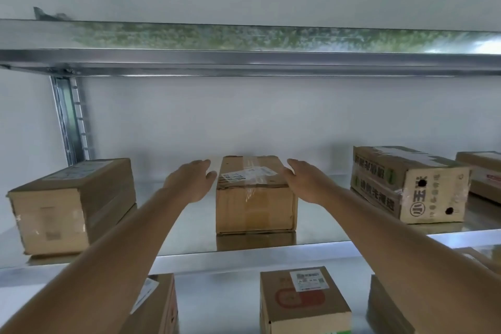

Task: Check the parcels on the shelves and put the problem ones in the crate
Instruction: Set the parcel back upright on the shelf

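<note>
Both arms reach in over the front edge of the metal shelf, one hand to each side of the middle box — a placing that suits taking it by its two long sides, probably to draw it forward for a look. The left hand is just beside the left top edge and the right hand by the right top edge, fingers straight and loosely spread, gripping nothing; whether either touches the cardboard I cannot tell. The box sits mid-shelf, well apart from the plain box on the left and the printed box on the right. It is brown, with clear tape running over the top and down the front, a white label on top, and a creased, slightly crumpled front top edge — possibly a fault.
</note>
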`<state>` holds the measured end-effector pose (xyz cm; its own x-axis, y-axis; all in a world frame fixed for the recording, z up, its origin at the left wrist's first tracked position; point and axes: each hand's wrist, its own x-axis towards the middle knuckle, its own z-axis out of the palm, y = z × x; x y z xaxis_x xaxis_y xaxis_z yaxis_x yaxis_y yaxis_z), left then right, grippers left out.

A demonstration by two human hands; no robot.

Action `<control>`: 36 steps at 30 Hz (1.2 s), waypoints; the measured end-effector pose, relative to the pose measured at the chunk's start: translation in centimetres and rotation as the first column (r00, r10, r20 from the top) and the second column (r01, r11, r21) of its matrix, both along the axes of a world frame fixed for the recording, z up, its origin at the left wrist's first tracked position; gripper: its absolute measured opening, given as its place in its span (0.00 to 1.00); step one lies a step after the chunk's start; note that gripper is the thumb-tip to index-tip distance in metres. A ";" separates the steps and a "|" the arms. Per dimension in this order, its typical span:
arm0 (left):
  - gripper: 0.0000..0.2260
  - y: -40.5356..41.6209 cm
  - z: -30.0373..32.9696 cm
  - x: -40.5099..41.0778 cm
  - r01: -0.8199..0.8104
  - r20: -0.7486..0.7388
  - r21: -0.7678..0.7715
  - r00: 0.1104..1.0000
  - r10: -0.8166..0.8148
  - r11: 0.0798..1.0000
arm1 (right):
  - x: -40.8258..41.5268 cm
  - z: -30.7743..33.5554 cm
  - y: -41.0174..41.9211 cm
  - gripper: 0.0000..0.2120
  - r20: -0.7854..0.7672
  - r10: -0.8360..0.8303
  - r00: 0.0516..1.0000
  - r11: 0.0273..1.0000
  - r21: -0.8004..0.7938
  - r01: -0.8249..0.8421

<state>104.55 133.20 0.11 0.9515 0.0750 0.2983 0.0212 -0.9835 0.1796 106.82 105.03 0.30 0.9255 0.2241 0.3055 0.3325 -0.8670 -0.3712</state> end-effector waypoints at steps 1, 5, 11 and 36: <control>0.29 -0.1 -0.3 0.0 -0.005 0.004 -0.117 1.000 0.005 0.993 | 0.4 -0.4 0.2 0.27 -0.041 -0.007 0.999 0.996 0.092 0.011; 0.35 -2.0 -2.1 -0.8 0.002 -0.078 -0.613 0.995 -0.063 0.790 | 1.3 -2.4 1.2 0.33 -0.288 0.087 0.954 0.795 0.596 0.108; 0.23 -3.4 -4.8 -1.0 -0.013 -0.066 -0.946 0.986 -0.152 0.325 | 0.8 -5.7 0.9 0.27 -0.358 0.410 0.839 0.338 0.914 0.224; 0.29 -1.4 -8.7 -2.4 0.287 0.292 -0.955 0.864 -0.411 -0.074 | 1.4 -8.8 -1.3 0.33 -0.037 0.728 0.684 0.103 0.993 -0.056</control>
